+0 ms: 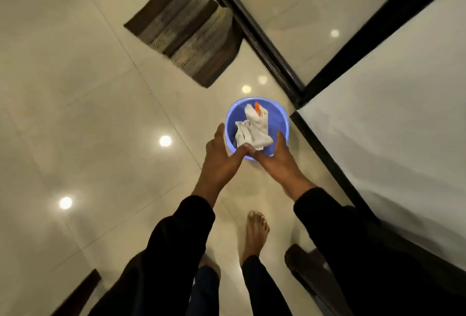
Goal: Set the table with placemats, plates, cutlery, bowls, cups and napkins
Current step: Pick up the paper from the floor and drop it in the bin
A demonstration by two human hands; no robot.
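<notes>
A blue plastic bowl (278, 116) is carried in front of me above the floor. Inside it lie crumpled white napkins (253, 129) and something orange (257, 108) at the far side. My left hand (222, 154) grips the bowl's near left rim, thumb across the edge onto the napkins. My right hand (276, 158) grips the near right rim, fingers curled up along the bowl's side. Both arms are in black sleeves.
I stand on glossy cream floor tiles (88, 114) with lamp reflections. A striped brown doormat (186, 35) lies ahead. A white wall with black trim (335, 172) runs along my right, with a dark door frame (252, 30) beyond. My bare foot (256, 230) steps forward below the bowl.
</notes>
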